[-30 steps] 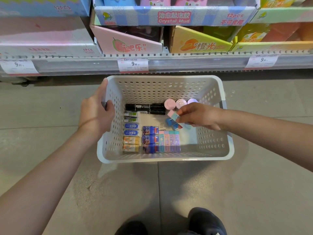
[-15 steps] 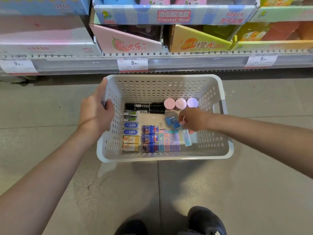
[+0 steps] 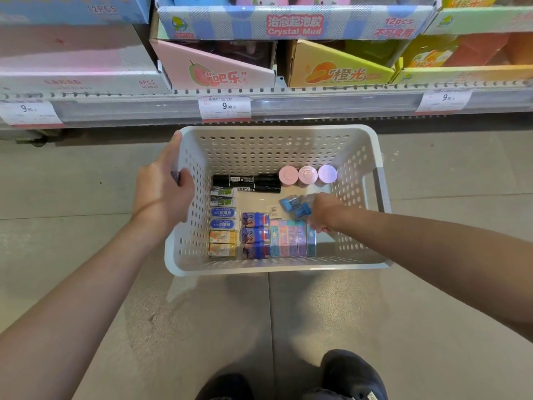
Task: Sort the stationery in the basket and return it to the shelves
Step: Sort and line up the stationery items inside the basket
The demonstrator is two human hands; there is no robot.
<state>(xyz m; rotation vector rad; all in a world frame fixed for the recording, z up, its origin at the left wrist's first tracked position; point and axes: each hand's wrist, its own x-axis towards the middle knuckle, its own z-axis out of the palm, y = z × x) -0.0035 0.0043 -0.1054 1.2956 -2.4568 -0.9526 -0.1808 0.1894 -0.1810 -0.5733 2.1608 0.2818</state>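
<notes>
Left hand [image 3: 161, 194]: clamped on the left rim of the white perforated basket [image 3: 277, 264], thumb over the edge, fingers inside the wall.
Right hand [image 3: 321, 212]: lowered into the basket, fingers curled down at the top of the light-blue eraser [image 3: 311, 241]; whether they were pinched on it or only touching could not be told.
Light-blue eraser: stood directly under the right fingertips, rightmost in the pastel eraser row [image 3: 288, 239].
Blue sharpeners [image 3: 295, 206]: lay just left of the right hand, loose and askew.
Round pastel lids [image 3: 308, 174]: beyond the right hand, against the far wall.
Black markers [image 3: 245, 183]: between the two grips, toward the far wall.
Handling, judged: the eraser appeared light, stiff and slick in its sleeve; best pinched across its two narrow long edges.
Change from earlier views: one second before, the right hand held a pale eraser above the sharpeners; it had since come down to the row's right end. The left grip stayed put.
</notes>
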